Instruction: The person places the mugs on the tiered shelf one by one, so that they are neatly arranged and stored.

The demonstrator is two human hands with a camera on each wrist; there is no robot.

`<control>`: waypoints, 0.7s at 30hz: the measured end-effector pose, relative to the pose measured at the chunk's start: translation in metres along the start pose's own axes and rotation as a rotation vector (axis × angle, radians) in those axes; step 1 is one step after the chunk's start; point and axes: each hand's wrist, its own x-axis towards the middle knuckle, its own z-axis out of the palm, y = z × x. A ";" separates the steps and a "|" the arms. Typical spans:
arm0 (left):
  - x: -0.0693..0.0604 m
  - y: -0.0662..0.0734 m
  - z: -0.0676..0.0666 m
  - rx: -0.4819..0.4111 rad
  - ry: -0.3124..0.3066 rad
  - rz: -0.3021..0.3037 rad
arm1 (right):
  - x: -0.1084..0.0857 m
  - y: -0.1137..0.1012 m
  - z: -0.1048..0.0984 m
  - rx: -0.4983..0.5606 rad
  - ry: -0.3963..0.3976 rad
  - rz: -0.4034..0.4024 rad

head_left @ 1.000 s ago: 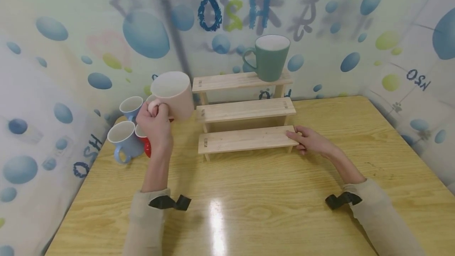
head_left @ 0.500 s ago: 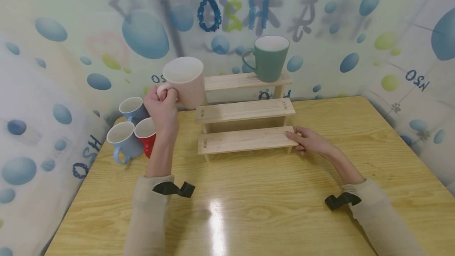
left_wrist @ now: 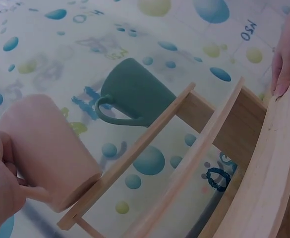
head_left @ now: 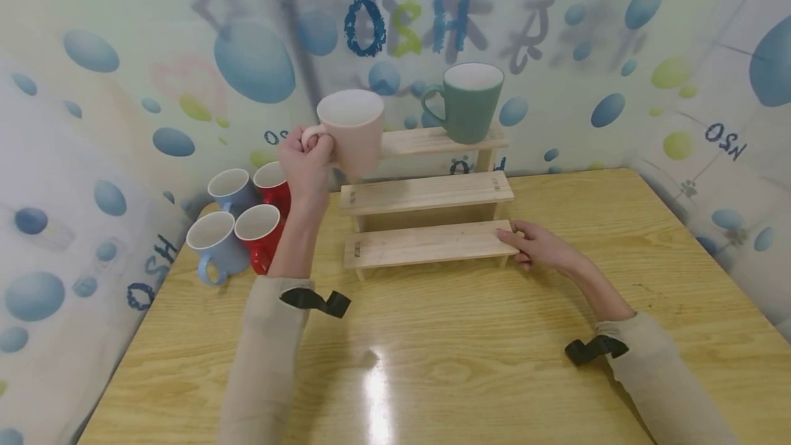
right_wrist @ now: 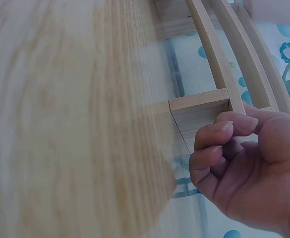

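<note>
In the head view the left hand grips a pale pink mug by its handle, upright at the left end of the wooden rack's top shelf. The left wrist view has the pink mug's base close against that shelf's end; whether it bears on it I cannot tell. A green mug stands at the top shelf's right end. The right hand pinches the right end of the lowest shelf, thumb on top; the right wrist view shows its fingers curled at the shelf end.
Left of the rack, two blue mugs and two red mugs stand grouped on the wooden table. The middle shelf bears nothing. A patterned curtain hangs behind and at both sides.
The left hand has moved right and upward with the pink mug, from above the grouped mugs to the top shelf's left end. The right hand has kept its hold on the lowest shelf.
</note>
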 end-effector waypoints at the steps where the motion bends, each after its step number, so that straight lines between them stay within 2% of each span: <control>1: 0.002 -0.001 0.002 0.004 -0.007 -0.004 | 0.000 0.000 0.000 0.000 0.001 0.000; 12: 0.026 -0.010 0.012 -0.020 -0.092 -0.084 | 0.001 0.001 0.000 0.007 -0.004 0.000; 21: 0.045 -0.016 0.014 -0.007 -0.220 -0.125 | 0.001 0.002 -0.001 0.015 -0.006 0.001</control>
